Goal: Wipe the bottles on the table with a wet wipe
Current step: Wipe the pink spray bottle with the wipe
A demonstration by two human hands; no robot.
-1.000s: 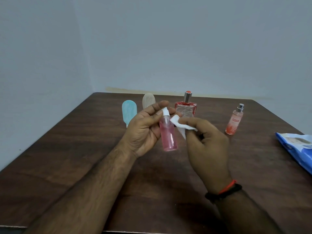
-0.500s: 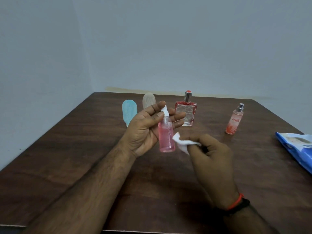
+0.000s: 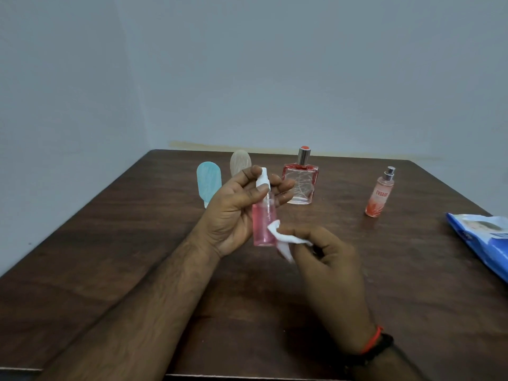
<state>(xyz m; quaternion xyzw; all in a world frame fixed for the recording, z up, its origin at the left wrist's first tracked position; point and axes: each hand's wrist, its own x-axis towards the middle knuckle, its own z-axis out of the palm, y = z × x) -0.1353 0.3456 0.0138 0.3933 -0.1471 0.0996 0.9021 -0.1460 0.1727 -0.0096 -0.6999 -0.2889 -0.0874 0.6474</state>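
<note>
My left hand (image 3: 233, 215) holds the pink spray bottle (image 3: 264, 215) upright above the table, thumb and fingers curled round its white pump top and clear neck. The bottle is a slim, see-through plastic cylinder filled with pink liquid. My right hand (image 3: 327, 273) pinches a folded wet wipe (image 3: 283, 237), white and soft, between thumb and bent fingers, and presses it against the bottle's lower right side. Red and black bands circle my right wrist.

Just beyond my left fingertips stands a square glass perfume bottle (image 3: 300, 185), red-tinted with thin scratchy lines and a metal collar under a red cap. Behind my left hand stand two flat, round-topped bottles, a pale blue bottle (image 3: 208, 182) to the left and a beige bottle (image 3: 239, 162) partly hidden by my fingers. Well off to the right of my right hand stands a slender orange mist bottle (image 3: 380, 193) with a silver sprayer. Farther right, at the edge of view, lies a glossy blue wipes pack (image 3: 483, 240).

All rest on a dark brown wooden table (image 3: 110, 257) with visible grain and a dull sheen. Plain pale grey-blue walls meet in a corner behind it.
</note>
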